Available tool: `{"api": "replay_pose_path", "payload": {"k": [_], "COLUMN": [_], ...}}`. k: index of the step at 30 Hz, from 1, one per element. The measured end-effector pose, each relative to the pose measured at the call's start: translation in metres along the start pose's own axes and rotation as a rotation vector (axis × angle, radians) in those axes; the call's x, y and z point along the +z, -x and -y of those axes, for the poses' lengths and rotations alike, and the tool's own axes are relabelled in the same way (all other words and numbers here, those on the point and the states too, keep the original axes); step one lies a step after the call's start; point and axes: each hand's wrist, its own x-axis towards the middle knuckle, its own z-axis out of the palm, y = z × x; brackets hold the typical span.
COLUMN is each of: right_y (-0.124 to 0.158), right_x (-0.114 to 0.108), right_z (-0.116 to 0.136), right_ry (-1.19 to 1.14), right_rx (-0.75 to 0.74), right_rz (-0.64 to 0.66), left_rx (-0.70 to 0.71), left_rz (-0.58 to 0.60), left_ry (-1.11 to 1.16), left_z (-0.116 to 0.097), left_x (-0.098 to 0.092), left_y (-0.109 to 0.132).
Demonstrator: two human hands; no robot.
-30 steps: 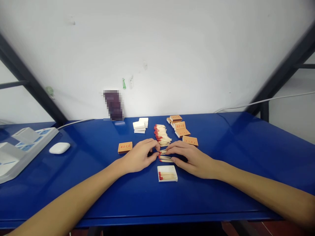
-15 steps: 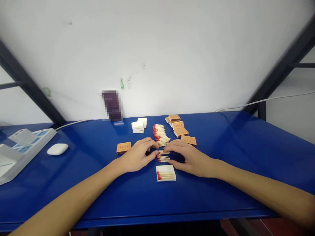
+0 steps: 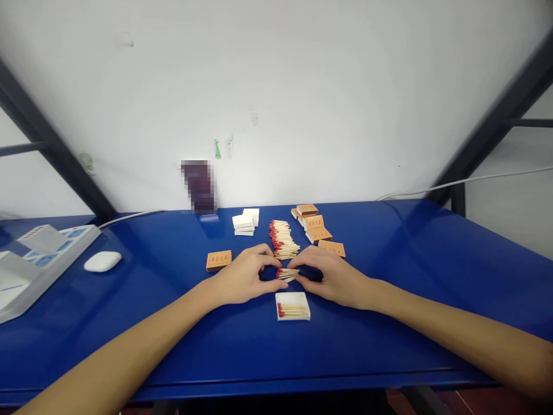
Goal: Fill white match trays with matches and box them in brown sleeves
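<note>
A small bunch of red-headed matches [image 3: 287, 273] lies between my two hands on the blue tabletop. My left hand [image 3: 253, 274] curves round the head side, with forefinger and thumb against the bunch. On the other side my right hand [image 3: 330, 276] closes forefinger and thumb about the stick ends. Just nearer to me stands a white matchbox tray [image 3: 298, 298] with several matches along its front side. Beyond the hands spreads a larger pile of matches [image 3: 283, 236], heads to the left.
An orange matchbox sleeve [image 3: 219, 260] sits by my left wrist. White trays [image 3: 244, 222] are stacked at the back left, and several orange matchboxes [image 3: 317, 222] at the back right. A white case [image 3: 102, 261] and a grey-white organizer [image 3: 82, 242] are far left.
My fingers have closed in on the loose matches in front of the pile, pushing them into a tighter bunch. My left thumb has moved nearer to me and to the right.
</note>
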Motion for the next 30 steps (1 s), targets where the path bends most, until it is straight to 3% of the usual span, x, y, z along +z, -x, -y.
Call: {"api": "replay_pose_path", "payload": {"k": [12, 19, 30], "right_y": [-0.01, -0.01, -0.011], "right_x": [0.005, 0.01, 0.004], "right_z": [-0.002, -0.003, -0.003], "right_ry": [0.044, -0.008, -0.014], "right_rx": [-0.055, -0.082, -0.078], "right_rz": [0.017, -0.056, 0.006], "left_rx": [-0.01, 0.014, 0.035], "left_rz": [-0.038, -0.059, -0.033], "left_ry": [-0.018, -0.015, -0.038], "left_z": [-0.002, 0.0, -0.003], "left_x": [0.005, 0.007, 0.003], "left_y": [0.0, -0.001, -0.002]}}
